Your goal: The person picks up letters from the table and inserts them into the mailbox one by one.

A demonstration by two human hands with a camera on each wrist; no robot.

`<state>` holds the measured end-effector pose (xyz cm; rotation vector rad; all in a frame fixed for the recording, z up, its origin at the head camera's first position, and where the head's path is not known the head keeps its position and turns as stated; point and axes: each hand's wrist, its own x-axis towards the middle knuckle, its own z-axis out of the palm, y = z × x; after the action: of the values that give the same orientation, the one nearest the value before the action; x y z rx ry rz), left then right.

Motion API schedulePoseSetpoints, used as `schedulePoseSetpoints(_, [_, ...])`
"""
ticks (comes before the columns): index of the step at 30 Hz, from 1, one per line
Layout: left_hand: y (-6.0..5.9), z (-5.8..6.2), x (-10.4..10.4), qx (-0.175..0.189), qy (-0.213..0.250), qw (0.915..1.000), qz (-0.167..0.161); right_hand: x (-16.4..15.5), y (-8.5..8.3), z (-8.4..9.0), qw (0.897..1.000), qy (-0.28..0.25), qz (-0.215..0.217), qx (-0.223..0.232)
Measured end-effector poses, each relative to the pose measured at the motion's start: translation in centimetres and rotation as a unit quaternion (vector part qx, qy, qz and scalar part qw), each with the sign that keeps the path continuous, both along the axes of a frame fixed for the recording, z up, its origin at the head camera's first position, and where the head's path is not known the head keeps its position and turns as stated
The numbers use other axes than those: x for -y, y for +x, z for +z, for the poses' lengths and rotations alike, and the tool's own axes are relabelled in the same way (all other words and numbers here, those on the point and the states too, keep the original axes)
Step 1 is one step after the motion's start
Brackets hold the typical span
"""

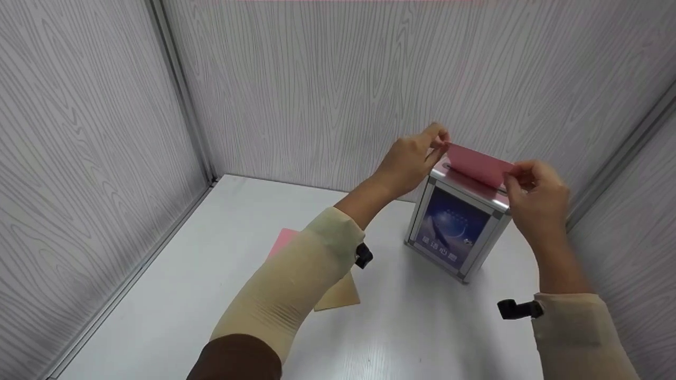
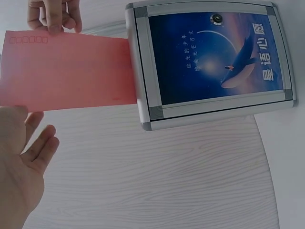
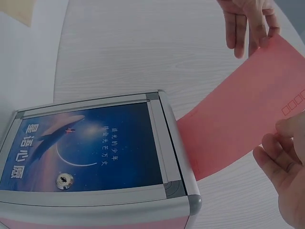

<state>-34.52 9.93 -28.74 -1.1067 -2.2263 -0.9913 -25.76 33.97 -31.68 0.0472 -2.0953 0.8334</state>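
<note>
Pink envelope (image 1: pixel 479 164) is standing partway in the slot atop the metal box (image 1: pixel 454 227) | left hand (image 1: pixel 411 158) and right hand (image 1: pixel 536 194) are pinching its ends | judging: keeping it level and pushing evenly is avoiding jamming.

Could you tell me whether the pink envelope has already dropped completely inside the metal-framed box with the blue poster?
No, most of the pink envelope sticks out of the box's top slot, pinched by both hands.

my box's blue poster (image 3: pixel 90 152) reads "星语心愿", with a smaller line "追光的少年 温柔且万丈". the pink envelope (image 2: pixel 66 71) bears only empty postcode squares.
</note>
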Motion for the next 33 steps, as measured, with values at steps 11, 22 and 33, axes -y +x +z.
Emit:
schedulePoseSetpoints(11, [-0.2,-0.5,-1.0,-0.068,-0.046,0.9959,0.037,0.1,0.1,-0.3,0.999,0.002,0.004,0.032])
schedulePoseSetpoints(22, [-0.3,-0.3,-1.1,-0.082,-0.078,0.9925,0.047,1.1,0.8,0.8,0.992,0.062,0.036,-0.100])
schedulePoseSetpoints(33, [-1.3,-2.8,-1.8,-0.120,-0.124,0.9804,0.096,0.6,-0.2,-1.8,0.996,0.047,0.025,-0.075])
